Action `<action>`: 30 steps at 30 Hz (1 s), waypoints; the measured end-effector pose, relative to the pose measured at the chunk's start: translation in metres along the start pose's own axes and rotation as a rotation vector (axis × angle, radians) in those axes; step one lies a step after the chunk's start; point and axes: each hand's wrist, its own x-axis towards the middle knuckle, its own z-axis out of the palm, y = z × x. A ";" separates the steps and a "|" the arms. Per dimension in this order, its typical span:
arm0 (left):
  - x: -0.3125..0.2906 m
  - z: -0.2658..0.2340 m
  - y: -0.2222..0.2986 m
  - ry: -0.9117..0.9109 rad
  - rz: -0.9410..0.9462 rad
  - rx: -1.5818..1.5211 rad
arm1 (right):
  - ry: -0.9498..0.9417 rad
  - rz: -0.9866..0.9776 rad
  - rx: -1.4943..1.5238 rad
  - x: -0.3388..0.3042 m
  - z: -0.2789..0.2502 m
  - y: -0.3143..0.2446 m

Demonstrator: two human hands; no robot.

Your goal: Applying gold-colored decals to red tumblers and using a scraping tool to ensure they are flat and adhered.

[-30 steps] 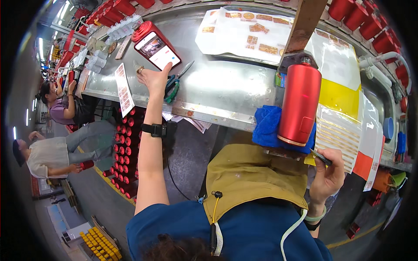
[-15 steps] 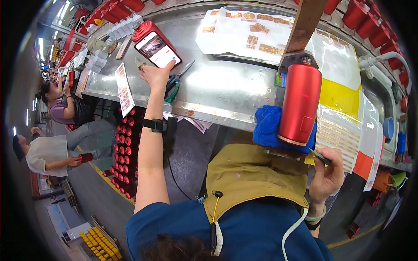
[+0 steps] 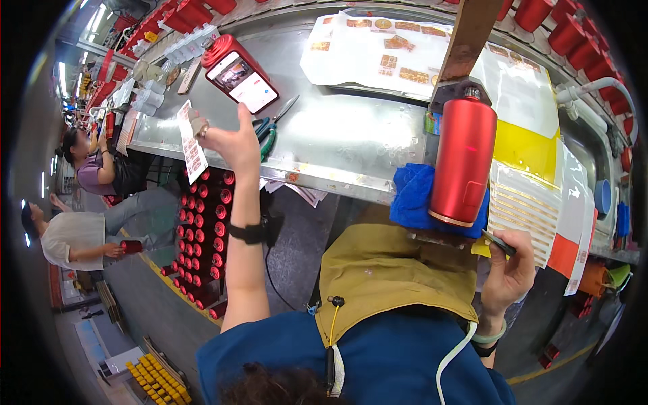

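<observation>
The loosely open left hand has shifted from the phone toward the printed strip, uncovering more screen. The right hand pinches a dark tool.

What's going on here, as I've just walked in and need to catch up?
A person is at a metal bench. Their right hand grips a small dark tool near a red bottle, whose base rests on a blue cloth. Their left hand, thumb spread, is near a phone in front of another red bottle; whether that hand touches the printed strip is unclear.
</observation>
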 end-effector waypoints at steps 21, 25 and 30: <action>-0.171 -0.015 0.180 -0.866 0.312 -0.898 | -0.238 -0.390 -0.343 0.033 0.002 -0.013; -0.171 -0.017 0.181 -0.857 0.303 -0.904 | -0.257 -0.453 -0.402 0.037 0.009 -0.017; -0.161 -0.028 0.193 -0.726 0.491 -0.742 | -0.289 -0.471 -0.386 0.036 0.014 -0.021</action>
